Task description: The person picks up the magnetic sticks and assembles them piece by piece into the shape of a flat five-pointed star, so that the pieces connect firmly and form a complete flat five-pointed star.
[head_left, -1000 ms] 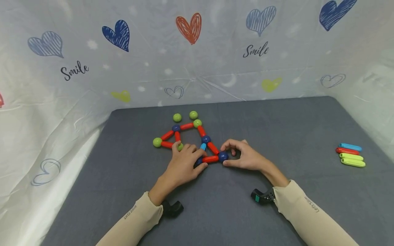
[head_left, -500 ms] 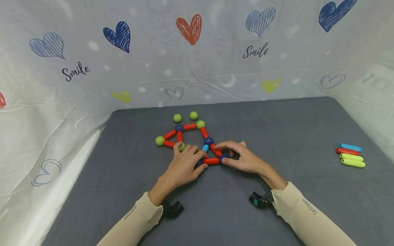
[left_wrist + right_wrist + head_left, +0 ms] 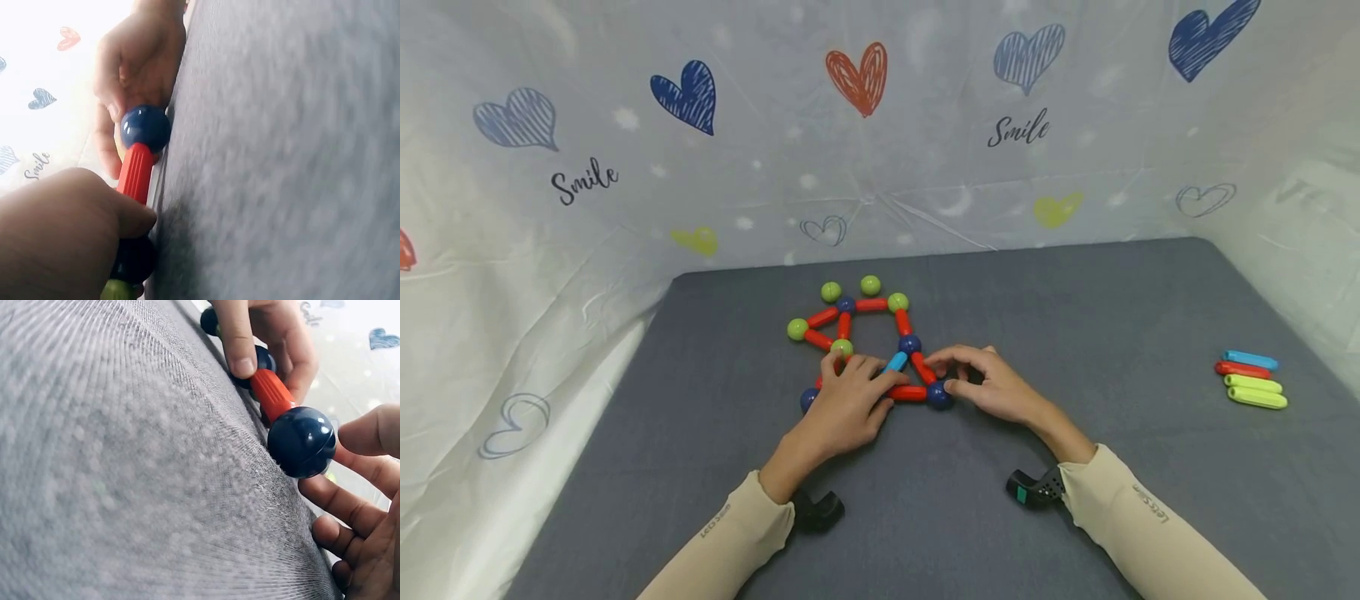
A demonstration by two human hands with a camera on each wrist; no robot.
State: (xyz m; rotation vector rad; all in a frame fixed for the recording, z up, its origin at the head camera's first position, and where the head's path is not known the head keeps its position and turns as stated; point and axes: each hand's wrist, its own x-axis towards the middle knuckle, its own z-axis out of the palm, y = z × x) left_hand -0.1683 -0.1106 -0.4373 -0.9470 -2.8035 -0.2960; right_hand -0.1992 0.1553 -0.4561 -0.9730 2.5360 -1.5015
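A flat frame of red sticks (image 3: 872, 305) and balls lies on the table, with green balls (image 3: 797, 329) and blue balls (image 3: 910, 344) at its joints and one light-blue stick (image 3: 896, 362) inside. My left hand (image 3: 848, 398) covers its near-left part. The left thumb and fingers grip a blue ball (image 3: 267, 358) where a red stick (image 3: 272, 394) joins it; in the head view that ball is hidden. At the near-right corner, my right hand (image 3: 996, 387) holds another blue ball (image 3: 302, 442) between thumb and fingers, the index fingertip close to the red stick (image 3: 924, 368) behind it.
Two loose green balls (image 3: 870, 286) lie just beyond the frame. On the right side of the table, blue, red and yellow-green sticks (image 3: 1257, 397) lie in a row. A white printed sheet (image 3: 925, 125) hangs behind the grey table (image 3: 1112, 333).
The far-left part of the frame has swung right and away from me. A blue ball now shows left of my left hand. My right hand has shifted slightly left.
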